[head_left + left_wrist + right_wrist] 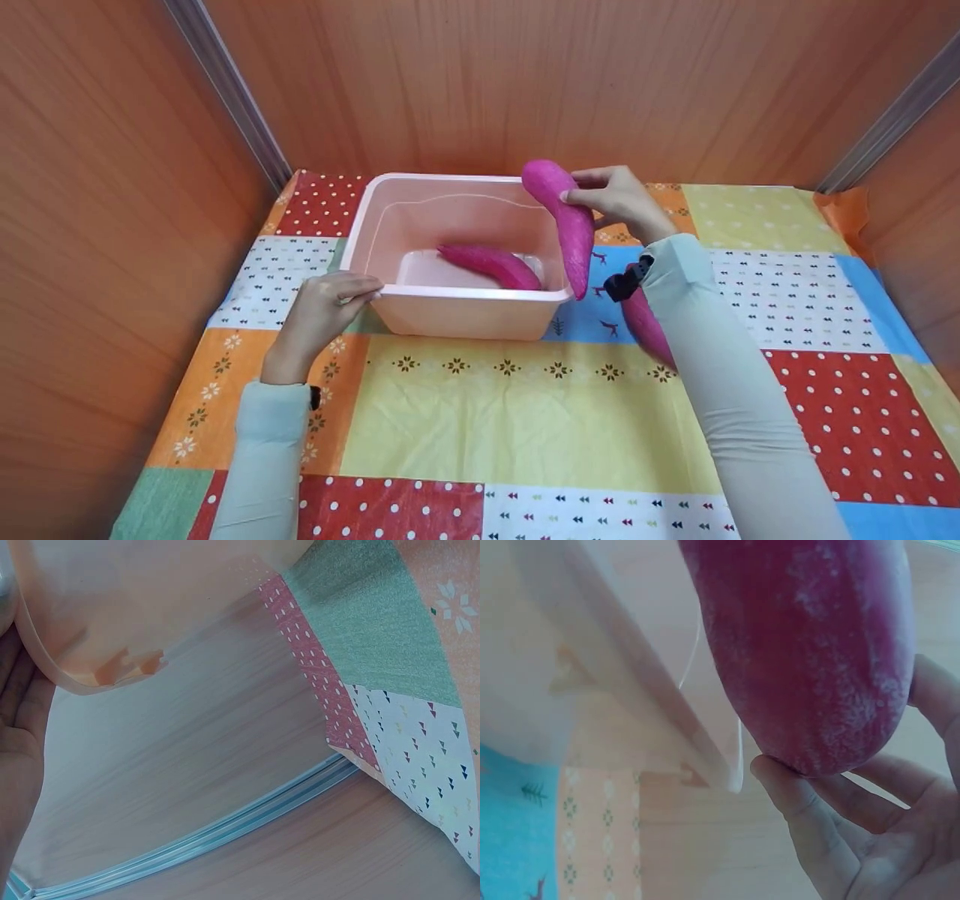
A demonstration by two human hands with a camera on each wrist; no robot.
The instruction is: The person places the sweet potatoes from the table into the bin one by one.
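My right hand (pixel 626 202) grips a bright pink sweet potato (pixel 559 206), fat at the top and tapering downward. It hangs at the right rim of a pale pink plastic tub (pixel 465 313), its thin tip overlapping the front right corner. Close up in the right wrist view, the sweet potato (pixel 817 652) has whitish streaks, with fingertips curled round its end. My left hand (pixel 322 307) holds the tub's front left corner, fingers over the rim; the left wrist view shows these fingers at the tub's edge (pixel 82 682). Inside the tub lies another sweet potato (pixel 491 264), curved, on the bottom.
A further pink sweet potato (pixel 646 330) lies on the cloth right of the tub, partly hidden by my right sleeve. A patchwork-print tablecloth (pixel 525 420) covers the table. Wood-grain panels (pixel 480 82) stand behind and at both sides, with metal strips (pixel 229 90) at the corners.
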